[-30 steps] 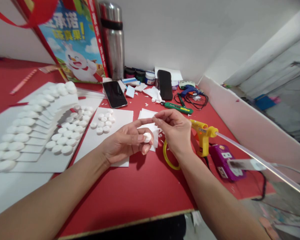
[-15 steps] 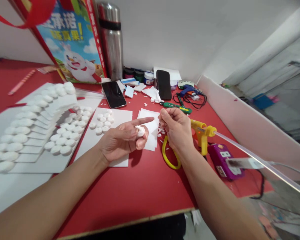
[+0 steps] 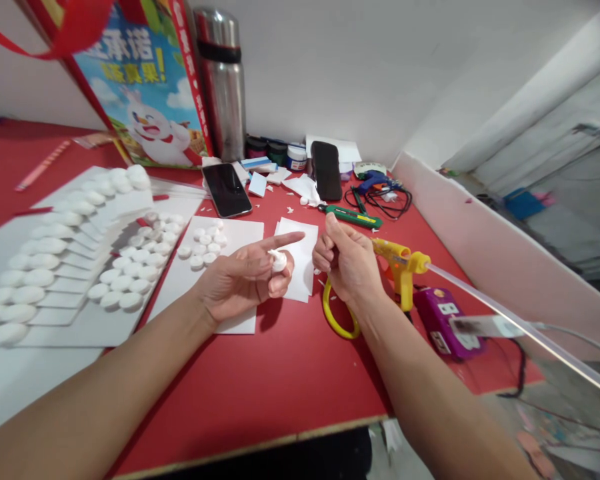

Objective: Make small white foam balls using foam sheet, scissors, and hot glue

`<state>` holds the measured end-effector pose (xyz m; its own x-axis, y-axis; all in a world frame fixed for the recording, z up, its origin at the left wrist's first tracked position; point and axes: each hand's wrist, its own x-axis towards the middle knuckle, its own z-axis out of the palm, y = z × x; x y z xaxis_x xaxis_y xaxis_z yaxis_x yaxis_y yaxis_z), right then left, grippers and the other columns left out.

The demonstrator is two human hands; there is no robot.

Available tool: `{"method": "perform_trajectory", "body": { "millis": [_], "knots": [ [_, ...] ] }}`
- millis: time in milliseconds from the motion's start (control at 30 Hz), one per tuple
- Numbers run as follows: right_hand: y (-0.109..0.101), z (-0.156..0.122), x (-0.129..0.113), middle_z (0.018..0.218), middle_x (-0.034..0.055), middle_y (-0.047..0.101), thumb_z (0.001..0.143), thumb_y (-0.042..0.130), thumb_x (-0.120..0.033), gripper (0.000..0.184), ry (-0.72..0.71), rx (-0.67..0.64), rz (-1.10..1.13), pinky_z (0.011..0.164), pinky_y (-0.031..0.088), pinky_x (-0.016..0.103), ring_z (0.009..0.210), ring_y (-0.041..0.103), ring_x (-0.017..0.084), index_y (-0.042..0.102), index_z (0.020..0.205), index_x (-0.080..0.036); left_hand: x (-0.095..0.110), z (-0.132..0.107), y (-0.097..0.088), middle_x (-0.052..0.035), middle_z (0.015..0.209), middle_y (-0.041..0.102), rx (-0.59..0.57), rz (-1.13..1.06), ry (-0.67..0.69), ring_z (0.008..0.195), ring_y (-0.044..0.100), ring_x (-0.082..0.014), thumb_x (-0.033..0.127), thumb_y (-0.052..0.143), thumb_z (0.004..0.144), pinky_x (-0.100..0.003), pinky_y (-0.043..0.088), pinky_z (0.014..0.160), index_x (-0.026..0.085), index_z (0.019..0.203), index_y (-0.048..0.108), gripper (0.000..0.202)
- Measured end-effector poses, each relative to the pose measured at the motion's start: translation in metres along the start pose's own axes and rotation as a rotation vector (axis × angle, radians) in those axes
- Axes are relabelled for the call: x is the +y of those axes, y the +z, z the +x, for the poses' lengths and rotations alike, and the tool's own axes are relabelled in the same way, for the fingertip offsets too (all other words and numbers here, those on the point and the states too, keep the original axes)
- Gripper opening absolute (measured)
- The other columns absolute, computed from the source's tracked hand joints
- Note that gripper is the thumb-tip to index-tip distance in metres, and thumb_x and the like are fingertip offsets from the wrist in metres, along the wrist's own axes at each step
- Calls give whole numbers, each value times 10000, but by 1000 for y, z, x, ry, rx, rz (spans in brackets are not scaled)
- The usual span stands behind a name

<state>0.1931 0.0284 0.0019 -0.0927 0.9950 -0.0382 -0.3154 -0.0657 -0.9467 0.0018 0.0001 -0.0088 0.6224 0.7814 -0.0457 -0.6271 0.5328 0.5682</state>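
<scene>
Between the thumb and bent fingers of my left hand (image 3: 247, 273) is a small white lump (image 3: 279, 260) with a raised tip; the index finger points out to the right. My right hand (image 3: 347, 257) is curled closed, thumb uppermost, to the right of it. Whether anything sits inside those curled fingers is hidden. White paper pieces (image 3: 300, 270) lie under and between the hands. Just beyond my right wrist are a yellow glue gun (image 3: 403, 270) with a long clear glue stick (image 3: 480, 303) and a yellow ring (image 3: 330, 317). Small white discs (image 3: 199, 248) rest on a white board (image 3: 180, 293) left of my left hand.
Rows of white oval pieces (image 3: 45, 261) and more discs (image 3: 125, 280) cover boards at the left. Behind stand a steel flask (image 3: 227, 100), a printed bag (image 3: 155, 100) and two phones (image 3: 226, 190). A green-handled tool (image 3: 355, 217) and purple power box (image 3: 447, 323) are at the right.
My right hand's fingers have curled in further, with the thumb tipped up, and the hand has lowered slightly. My left hand keeps its hold on the white lump.
</scene>
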Motion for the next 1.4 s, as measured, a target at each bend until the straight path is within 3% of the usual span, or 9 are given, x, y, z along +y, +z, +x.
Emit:
{"method": "perform_trajectory", "body": {
  "millis": [200, 367, 500, 633, 800, 1033, 1167, 1400],
  "knots": [
    [-3, 0, -3, 629, -39, 612, 712, 920, -417, 376, -61, -29, -38, 537, 420, 219, 575, 537, 76, 616, 699, -195, 1, 0, -1, -56, 830, 669, 13, 8, 12, 593, 545, -100, 120, 787, 769, -250, 447, 573, 84, 1274, 699, 514],
    [-5, 1, -7, 512, -43, 571, 740, 882, -515, 426, 2, 4, 9, 377, 306, 200, 406, 485, 62, 645, 661, -169, 2, 0, -3, -52, 826, 667, 14, 16, 31, 593, 551, -99, 119, 775, 792, -238, 454, 572, 95, 1298, 683, 514],
    [-5, 1, -7, 501, -33, 587, 712, 884, -564, 458, 40, 59, -7, 341, 334, 188, 397, 536, 76, 666, 661, -165, 2, 0, -3, -49, 811, 661, 31, 29, 40, 589, 545, -101, 128, 784, 786, -241, 452, 571, 102, 1295, 680, 520],
    [-5, 1, -7, 573, -19, 646, 709, 894, -524, 412, 58, 62, -4, 383, 413, 178, 467, 598, 82, 693, 705, -165, 2, 0, -2, -43, 800, 659, 51, 32, 28, 585, 537, -99, 132, 791, 778, -243, 451, 579, 113, 1297, 681, 530],
    [-5, 1, -8, 793, 31, 759, 669, 934, -354, 321, 112, 21, 53, 520, 507, 179, 630, 656, 88, 672, 712, -173, 2, 0, 0, -44, 797, 661, 62, 21, 28, 576, 518, -94, 132, 800, 760, -240, 444, 570, 107, 1277, 691, 529],
    [-7, 7, -11, 696, -35, 586, 687, 812, -205, 241, 238, 44, 273, 460, 387, 169, 542, 458, 42, 575, 665, -167, 2, 0, -2, -52, 813, 666, 53, 21, 27, 585, 547, -100, 126, 787, 782, -235, 458, 580, 106, 1311, 673, 541],
    [-8, 8, -12, 690, -30, 548, 677, 763, -152, 223, 224, 23, 313, 464, 354, 163, 543, 415, 37, 543, 642, -165, 2, 0, -2, -55, 817, 671, 43, 13, 25, 588, 556, -101, 120, 784, 784, -233, 467, 586, 105, 1304, 676, 532],
    [-4, 4, -13, 572, -79, 443, 686, 825, -100, 257, 166, -22, 328, 471, 331, 149, 509, 346, 22, 581, 626, -150, 1, 0, -5, -67, 830, 676, 18, 7, 41, 601, 571, -105, 105, 760, 813, -231, 481, 596, 76, 1340, 654, 538]
  ]
}}
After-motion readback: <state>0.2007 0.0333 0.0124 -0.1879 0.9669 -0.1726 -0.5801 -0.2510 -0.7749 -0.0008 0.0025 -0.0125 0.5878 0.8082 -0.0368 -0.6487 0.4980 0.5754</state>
